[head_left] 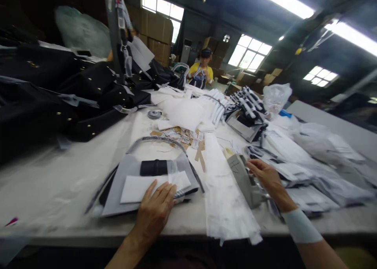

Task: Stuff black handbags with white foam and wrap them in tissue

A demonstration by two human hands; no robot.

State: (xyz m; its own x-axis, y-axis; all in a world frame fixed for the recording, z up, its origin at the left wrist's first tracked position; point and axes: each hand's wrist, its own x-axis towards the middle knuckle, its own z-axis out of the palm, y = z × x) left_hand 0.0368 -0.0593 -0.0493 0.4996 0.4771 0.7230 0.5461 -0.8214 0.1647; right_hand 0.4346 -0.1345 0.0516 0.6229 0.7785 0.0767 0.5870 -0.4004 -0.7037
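Observation:
My left hand (157, 206) lies with its fingers stretched out on a white sheet (132, 189). Under the sheet is a flat handbag (113, 200) covered by a grey-white wrapping layer, its wrapped handle (153, 138) arching toward the far side. A black strip (153, 167) sits just above the sheet, with clear plastic at its right end. On the right, my right hand (266, 176) has thumb and fingers pinched together beside a grey tape dispenser (243, 178) with handwriting on its side. What the pinch holds, if anything, is too blurred to tell.
White strips (222, 194) hang over the table's front edge. Paper tags (182, 137) and a small roll (154, 114) lie beyond the bag. Black bags (97, 84) pile up at left, plastic-wrapped parts (309, 163) at right. A person in yellow (200, 70) works at the far end.

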